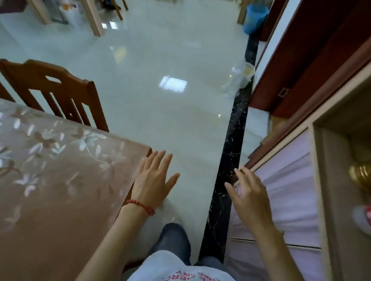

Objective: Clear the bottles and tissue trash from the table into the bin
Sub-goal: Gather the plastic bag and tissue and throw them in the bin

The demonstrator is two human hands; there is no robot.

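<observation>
A table under a pinkish floral cloth fills the lower left; no bottle or tissue shows on the part I see. My left hand, with a red string at the wrist, hangs with straight fingers beside the table's corner and holds nothing. My right hand is out in front of a pink-fronted cabinet, fingers straight, also holding nothing. A blue bin stands far off at the top right, beside the wall. A clear plastic bag with a cup lies on the floor near the dark floor strip.
A brown wooden chair stands at the table's far side. Cabinets and a dark red door line the right. A glossy pale tiled floor stretches ahead towards the bin. More chair and table legs stand at the top left.
</observation>
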